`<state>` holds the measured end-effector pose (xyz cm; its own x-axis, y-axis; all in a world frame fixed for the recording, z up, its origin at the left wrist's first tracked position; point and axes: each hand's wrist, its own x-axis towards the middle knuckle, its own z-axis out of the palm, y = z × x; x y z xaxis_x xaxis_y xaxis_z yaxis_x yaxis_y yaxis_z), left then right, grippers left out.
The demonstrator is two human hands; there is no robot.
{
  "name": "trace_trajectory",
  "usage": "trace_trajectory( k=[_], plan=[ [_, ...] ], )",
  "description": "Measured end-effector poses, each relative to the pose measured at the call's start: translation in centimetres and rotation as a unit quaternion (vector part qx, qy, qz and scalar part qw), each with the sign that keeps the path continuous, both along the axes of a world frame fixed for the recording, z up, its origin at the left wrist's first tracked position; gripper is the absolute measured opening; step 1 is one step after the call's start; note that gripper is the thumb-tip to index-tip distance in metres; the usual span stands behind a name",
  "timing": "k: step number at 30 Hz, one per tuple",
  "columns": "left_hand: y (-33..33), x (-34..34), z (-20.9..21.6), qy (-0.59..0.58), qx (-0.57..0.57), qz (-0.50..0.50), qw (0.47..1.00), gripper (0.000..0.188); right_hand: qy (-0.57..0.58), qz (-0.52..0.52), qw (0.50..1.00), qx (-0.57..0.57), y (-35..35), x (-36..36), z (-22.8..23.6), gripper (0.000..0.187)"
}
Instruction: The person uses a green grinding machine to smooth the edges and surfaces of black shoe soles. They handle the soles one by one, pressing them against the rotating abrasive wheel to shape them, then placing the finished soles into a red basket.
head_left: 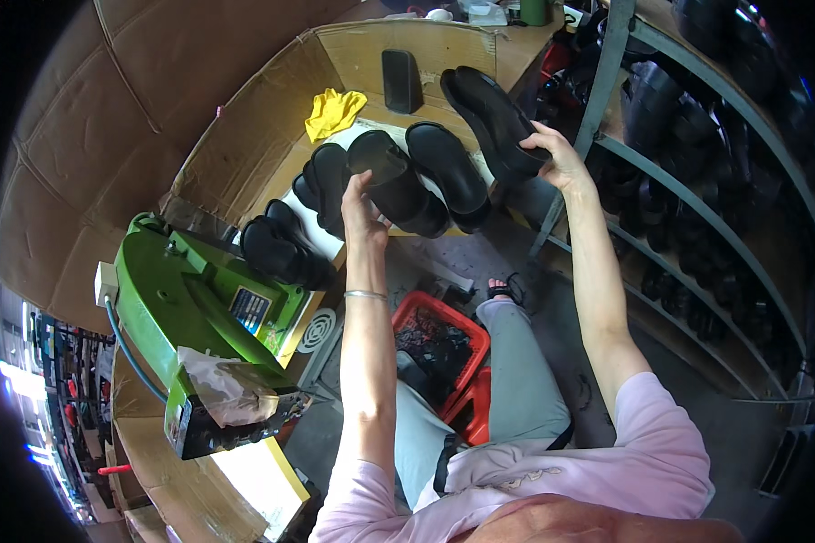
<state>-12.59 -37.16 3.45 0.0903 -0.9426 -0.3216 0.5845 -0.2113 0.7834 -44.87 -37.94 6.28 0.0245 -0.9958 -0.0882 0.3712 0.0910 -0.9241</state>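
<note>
My right hand (557, 163) grips the heel end of a black shoe sole (486, 113), which is raised with its toe pointing far left. My left hand (364, 217) is closed on the near side of another black sole (388, 179), thumb over its edge; the hand hides part of it. Between the two lies a third sole (445, 167) on the bench. Left of my left hand, several more black soles (330, 181) lean together, and a further cluster (279, 244) sits nearer the green machine.
A green machine (181, 308) stands at the left. Cardboard walls (254, 118) enclose the bench, where a yellow cloth (335, 114) and a dark rounded slab (401, 81) lie. A red basket (476, 335) of black scraps is between my legs. A metal rack (715, 90) of black footwear stands right.
</note>
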Motion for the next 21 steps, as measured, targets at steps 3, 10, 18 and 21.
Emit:
trace_trajectory(
  k=[3, 10, 18, 21],
  plan=[
    [0.0, -0.1, -1.0, -0.146, -0.052, 0.122, 0.980, 0.066, -0.007, 0.040, 0.999, -0.001, -1.3, 0.3, -2.2, 0.046],
    [7.1, -11.9, 0.3, -0.657, -0.420, 0.088, 0.620, 0.055, 0.071, 0.017, 0.997, 0.021, -1.6, -1.7, -5.0, 0.046],
    [3.2, -14.3, -5.1, -0.781, -0.337, 0.048, 0.524, 0.019, 0.031, 0.046, 0.998, 0.038, 0.3, -3.3, -3.6, 0.043],
    [4.4, -14.6, -3.3, -0.705, -0.388, 0.088, 0.587, 0.016, 0.049, 0.038, 0.997, 0.038, 0.7, -4.4, -4.3, 0.046]
  ],
)
